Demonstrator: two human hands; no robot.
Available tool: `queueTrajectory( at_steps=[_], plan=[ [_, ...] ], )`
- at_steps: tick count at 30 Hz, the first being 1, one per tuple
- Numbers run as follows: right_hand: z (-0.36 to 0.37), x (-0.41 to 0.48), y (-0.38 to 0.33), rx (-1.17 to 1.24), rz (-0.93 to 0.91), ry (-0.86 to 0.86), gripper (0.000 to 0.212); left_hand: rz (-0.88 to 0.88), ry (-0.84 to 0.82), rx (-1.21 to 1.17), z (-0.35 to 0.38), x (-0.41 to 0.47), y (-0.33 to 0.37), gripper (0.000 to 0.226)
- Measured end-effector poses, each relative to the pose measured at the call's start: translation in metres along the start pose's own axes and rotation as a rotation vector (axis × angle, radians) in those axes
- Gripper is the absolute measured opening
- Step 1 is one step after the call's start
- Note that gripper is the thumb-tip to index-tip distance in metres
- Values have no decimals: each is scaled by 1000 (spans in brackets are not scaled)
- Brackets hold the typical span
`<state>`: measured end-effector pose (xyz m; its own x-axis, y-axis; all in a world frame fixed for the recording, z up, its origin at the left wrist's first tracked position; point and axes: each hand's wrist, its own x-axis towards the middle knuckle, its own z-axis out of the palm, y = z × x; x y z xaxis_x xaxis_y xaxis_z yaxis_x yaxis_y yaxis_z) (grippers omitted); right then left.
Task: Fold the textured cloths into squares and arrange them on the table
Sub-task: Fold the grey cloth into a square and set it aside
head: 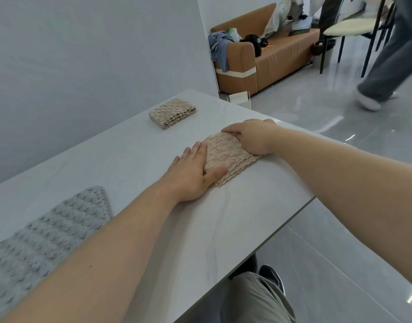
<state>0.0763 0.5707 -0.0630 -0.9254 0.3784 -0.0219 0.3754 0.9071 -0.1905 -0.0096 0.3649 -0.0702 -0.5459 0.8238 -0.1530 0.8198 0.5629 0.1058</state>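
Observation:
A beige textured cloth [226,157] lies folded into a square near the table's right edge. My left hand [193,176] lies flat against its left side, thumb resting on the cloth's near corner. My right hand [251,136] presses down on the cloth's far right part, fingers curled over its far edge. A second beige cloth [172,113], folded into a square, sits alone farther back on the table. A grey textured cloth [44,238] lies spread flat at the near left, partly under my left forearm.
The white table [235,217] runs along a grey wall on the left. Beyond its far end stand a brown sofa [258,64] with clothes and bags, and a chair [349,29]. A person's legs [391,59] cross the floor at the right.

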Motion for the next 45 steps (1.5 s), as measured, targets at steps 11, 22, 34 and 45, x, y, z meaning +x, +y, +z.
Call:
queueTrajectory(
  at_steps=[11, 22, 34, 45],
  plan=[
    [-15, -6, -25, 171, -30, 150, 65, -99, 104, -277, -34, -36, 0, 96],
    [-25, -26, -174, 202, -334, 245, 40, -254, 303, -188, -67, -148, -81, 27],
    [-4, -13, -341, 187, -484, 11, 29, -500, 382, -170, -78, -246, -217, 26],
    [-8, 12, -412, 102, -587, -108, 22, -542, 308, -235, -91, -257, -294, 17]
  ],
)
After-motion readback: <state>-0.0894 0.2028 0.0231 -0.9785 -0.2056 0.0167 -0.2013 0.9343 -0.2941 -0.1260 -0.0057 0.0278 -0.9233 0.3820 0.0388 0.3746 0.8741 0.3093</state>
